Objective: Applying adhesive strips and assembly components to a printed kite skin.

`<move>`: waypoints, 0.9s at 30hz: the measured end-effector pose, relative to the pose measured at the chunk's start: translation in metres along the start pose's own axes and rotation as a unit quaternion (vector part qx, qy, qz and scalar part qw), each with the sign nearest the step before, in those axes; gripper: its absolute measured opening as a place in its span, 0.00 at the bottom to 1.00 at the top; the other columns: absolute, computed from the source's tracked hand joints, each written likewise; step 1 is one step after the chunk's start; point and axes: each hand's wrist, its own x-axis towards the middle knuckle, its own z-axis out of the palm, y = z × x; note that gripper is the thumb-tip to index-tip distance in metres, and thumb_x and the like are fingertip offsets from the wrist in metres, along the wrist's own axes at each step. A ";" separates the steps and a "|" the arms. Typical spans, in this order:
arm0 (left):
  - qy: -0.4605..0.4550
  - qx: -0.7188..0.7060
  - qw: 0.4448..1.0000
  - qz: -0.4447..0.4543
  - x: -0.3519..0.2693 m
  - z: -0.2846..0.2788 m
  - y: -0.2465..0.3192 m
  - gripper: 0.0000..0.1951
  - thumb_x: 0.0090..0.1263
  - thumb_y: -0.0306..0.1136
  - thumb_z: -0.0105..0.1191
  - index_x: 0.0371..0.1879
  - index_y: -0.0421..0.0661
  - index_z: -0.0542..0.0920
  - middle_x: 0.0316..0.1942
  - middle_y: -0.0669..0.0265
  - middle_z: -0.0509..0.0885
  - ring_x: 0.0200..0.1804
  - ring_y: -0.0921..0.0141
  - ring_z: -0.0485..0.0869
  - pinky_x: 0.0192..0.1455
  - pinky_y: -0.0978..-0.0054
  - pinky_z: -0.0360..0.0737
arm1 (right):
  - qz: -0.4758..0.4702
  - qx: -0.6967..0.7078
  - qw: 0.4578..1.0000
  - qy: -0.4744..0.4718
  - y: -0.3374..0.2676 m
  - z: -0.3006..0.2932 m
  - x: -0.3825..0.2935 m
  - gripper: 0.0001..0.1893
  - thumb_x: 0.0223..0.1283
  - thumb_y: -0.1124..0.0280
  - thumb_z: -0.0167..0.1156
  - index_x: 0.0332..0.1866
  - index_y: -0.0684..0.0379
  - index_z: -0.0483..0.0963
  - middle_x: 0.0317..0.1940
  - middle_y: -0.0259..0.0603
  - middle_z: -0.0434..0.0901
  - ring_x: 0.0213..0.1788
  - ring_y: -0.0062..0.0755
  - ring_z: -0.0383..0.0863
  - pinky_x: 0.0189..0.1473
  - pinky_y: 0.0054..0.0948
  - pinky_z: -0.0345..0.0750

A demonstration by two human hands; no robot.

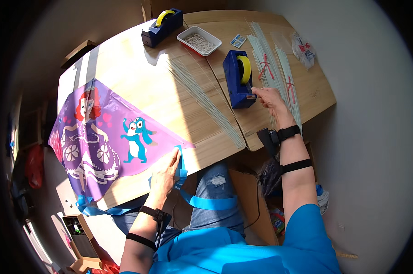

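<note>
A purple kite sail printed with a princess and a blue rabbit lies flat at the left of the wooden table. Near the sail's right lower edge, my left hand presses the end of a blue ribbon onto the tabletop; the ribbon runs down over my thigh. My right hand is at the front of a blue tape dispenser with a yellow-cored roll, thumb and finger pinched together at the cutting edge. Clear tape seems to run from the roll to these fingertips. More blue ribbon hangs at the sail's bottom corner.
Thin pale rods lie loose mid-table; rod bundles tied with red string lie at the right. Farther back are a white tray of small pale pieces, a second tape dispenser, a small packet and a plastic bag.
</note>
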 end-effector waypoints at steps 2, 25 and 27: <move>0.013 -0.022 1.000 -0.011 0.000 0.004 0.002 0.35 0.54 0.15 0.49 0.66 0.49 0.69 0.69 0.65 0.68 0.64 0.62 0.74 0.64 0.65 0.74 | 0.051 0.000 0.998 -0.047 -0.004 -0.003 0.009 0.15 0.52 0.59 0.71 0.24 0.57 0.76 0.16 0.27 0.68 0.16 0.14 0.62 0.18 0.17 0.60; -0.023 -0.030 0.998 -0.046 -0.002 -0.008 0.017 0.34 0.54 0.15 0.49 0.66 0.49 0.70 0.70 0.65 0.66 0.64 0.61 0.74 0.64 0.68 0.73 | 0.079 0.245 0.963 -0.085 0.048 0.011 -0.022 0.09 0.58 0.67 0.68 0.28 0.56 0.75 0.17 0.25 0.69 0.18 0.13 0.66 0.17 0.15 0.61; -0.010 -0.011 0.999 -0.039 0.000 -0.005 0.016 0.34 0.55 0.16 0.49 0.66 0.50 0.70 0.70 0.65 0.66 0.64 0.62 0.74 0.64 0.68 0.73 | 0.071 0.226 0.968 -0.079 0.051 0.015 -0.022 0.09 0.59 0.66 0.67 0.28 0.55 0.75 0.18 0.25 0.69 0.18 0.13 0.66 0.18 0.15 0.61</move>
